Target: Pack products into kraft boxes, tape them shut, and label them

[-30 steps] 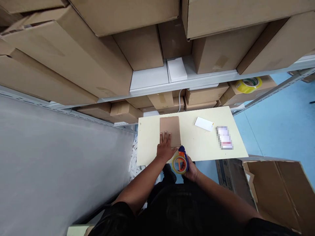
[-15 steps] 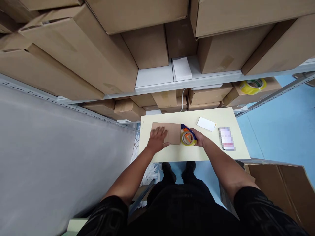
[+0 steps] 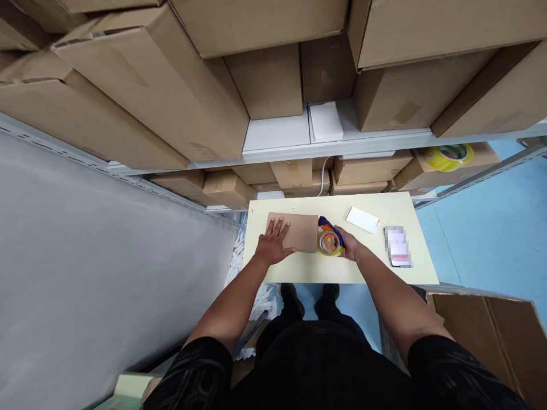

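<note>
A small flat brown cardboard box (image 3: pixel 304 232) lies on the cream tabletop (image 3: pixel 299 269). My left hand (image 3: pixel 273 244) rests flat on its left part, fingers spread. A blue and orange tape dispenser (image 3: pixel 330 239) with a yellow-edged roll of tape is at the box's right edge. My right hand (image 3: pixel 349 244) is closed round the dispenser's handle, its fingers partly hidden behind it. Whether tape runs from the dispenser onto the box is too small to tell.
Right of the dispenser lie a white card-like packet (image 3: pixel 363 220) and a phone (image 3: pixel 397 246). Shelves with cardboard boxes (image 3: pixel 265 80) rise behind the table. A yellow tape roll (image 3: pixel 449 157) sits on a lower box. An open carton (image 3: pixel 482 330) stands at the lower right.
The whole view has shifted slightly. My left hand stays on the box, its fingers now spread more clearly. The dispenser remains at the box's right edge in my right hand.
</note>
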`<state>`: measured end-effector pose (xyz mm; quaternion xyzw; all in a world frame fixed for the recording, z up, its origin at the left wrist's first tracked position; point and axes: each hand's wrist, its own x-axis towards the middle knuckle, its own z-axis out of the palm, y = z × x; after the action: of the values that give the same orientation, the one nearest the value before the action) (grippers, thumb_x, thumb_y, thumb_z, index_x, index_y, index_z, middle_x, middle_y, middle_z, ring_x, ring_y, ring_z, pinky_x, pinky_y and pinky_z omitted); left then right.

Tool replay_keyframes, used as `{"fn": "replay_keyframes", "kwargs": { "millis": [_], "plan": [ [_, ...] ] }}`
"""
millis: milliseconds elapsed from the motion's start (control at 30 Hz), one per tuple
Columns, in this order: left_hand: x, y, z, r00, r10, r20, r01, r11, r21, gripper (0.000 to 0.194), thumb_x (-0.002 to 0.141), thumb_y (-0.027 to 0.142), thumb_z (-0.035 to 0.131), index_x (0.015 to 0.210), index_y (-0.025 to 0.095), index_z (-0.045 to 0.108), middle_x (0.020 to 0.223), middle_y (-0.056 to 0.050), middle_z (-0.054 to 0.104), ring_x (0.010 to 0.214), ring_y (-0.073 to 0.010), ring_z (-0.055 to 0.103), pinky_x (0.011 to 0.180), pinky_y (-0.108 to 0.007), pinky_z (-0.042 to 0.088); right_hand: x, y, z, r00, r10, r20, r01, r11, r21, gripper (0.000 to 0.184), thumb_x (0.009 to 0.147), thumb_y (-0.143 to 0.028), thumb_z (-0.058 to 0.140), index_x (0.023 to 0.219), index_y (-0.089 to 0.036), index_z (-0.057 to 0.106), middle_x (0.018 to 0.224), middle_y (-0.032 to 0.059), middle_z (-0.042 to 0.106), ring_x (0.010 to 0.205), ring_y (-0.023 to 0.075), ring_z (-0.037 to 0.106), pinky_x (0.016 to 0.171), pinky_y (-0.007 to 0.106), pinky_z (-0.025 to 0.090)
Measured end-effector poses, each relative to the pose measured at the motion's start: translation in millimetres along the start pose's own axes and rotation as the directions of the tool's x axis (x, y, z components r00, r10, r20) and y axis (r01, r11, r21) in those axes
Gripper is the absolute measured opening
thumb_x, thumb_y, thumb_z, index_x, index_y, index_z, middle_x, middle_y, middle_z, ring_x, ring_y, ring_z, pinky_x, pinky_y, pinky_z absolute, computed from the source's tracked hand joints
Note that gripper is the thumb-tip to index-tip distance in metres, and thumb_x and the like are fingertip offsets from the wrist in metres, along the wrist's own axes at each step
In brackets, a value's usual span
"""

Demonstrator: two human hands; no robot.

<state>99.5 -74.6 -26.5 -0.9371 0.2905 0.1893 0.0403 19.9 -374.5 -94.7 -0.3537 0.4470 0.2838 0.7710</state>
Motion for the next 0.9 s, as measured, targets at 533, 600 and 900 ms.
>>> {"fn": "replay_keyframes", "kwargs": {
  "millis": [533,600,900],
  "plan": [
    [-10,4,6.2,0.999,0.046,-0.026,-0.046,0.999,-0.007,0.099,0.09,0.079,0.045,0.168,0.028,0.011,0.175,-0.006,0.007,0.16,-0.0375,-0.002,0.101,-0.052,0.048,-33,51,-44,0.995,-0.025,-0.097,0.027,0.999,0.022,0.045,0.095,-0.059,0.061,0.108,-0.017,0.072,0.088,0.0105,0.079,0.072,0.024,0.073,0.072,0.04,0.064],
    [-10,7,6.6,1.0,0.024,-0.011,-0.024,1.0,-0.019,0.101,0.089,0.08,0.046,0.168,0.028,0.011,0.175,-0.007,0.008,0.16,-0.0383,-0.003,0.102,-0.054,0.047,-40,70,-42,0.997,0.002,-0.071,0.004,0.996,0.089,0.046,0.097,-0.061,0.057,0.11,-0.019,0.072,0.093,0.0111,0.08,0.079,0.026,0.075,0.077,0.043,0.064],
    [-14,25,9.0,0.999,-0.054,-0.005,0.053,0.998,-0.032,0.101,0.089,0.08,0.044,0.168,0.027,0.007,0.175,-0.008,0.006,0.16,-0.0391,-0.003,0.101,-0.053,0.048,-45,171,-28,0.999,-0.005,-0.046,0.019,0.95,0.312,0.046,0.098,-0.061,0.054,0.109,-0.021,0.072,0.099,0.007,0.081,0.092,0.0253,0.077,0.089,0.041,0.062]
  ]
}}
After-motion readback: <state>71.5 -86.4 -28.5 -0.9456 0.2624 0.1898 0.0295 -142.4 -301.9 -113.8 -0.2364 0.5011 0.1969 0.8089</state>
